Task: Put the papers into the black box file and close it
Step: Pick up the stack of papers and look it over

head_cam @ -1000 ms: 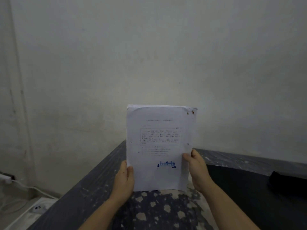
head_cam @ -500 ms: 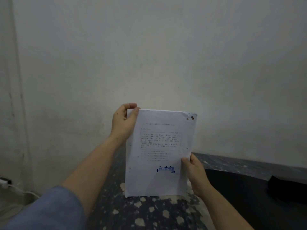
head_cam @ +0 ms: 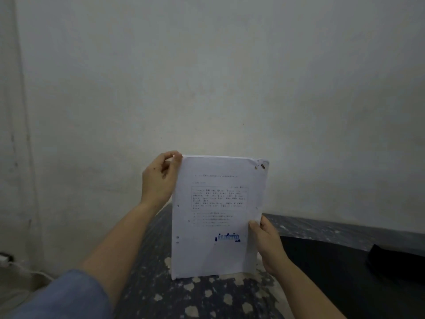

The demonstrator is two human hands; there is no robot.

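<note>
A stack of white printed papers (head_cam: 218,217) with a blue stamp near the bottom stands upright, its lower edge resting on the dark speckled table (head_cam: 195,295). My left hand (head_cam: 158,178) pinches the stack's top left corner. My right hand (head_cam: 268,245) grips the right edge low down, thumb on the front page. A flat black surface (head_cam: 326,272), possibly the box file, lies on the table to the right of the papers; I cannot tell whether it is open.
A pale wall (head_cam: 207,77) rises right behind the table. A dark object (head_cam: 395,261) lies at the far right on the black surface. A white cable and plug (head_cam: 9,261) sit on the floor at lower left.
My left hand let go of the stack's lower left edge and rose to its top left corner. The papers dropped a little. My right hand kept its grip.
</note>
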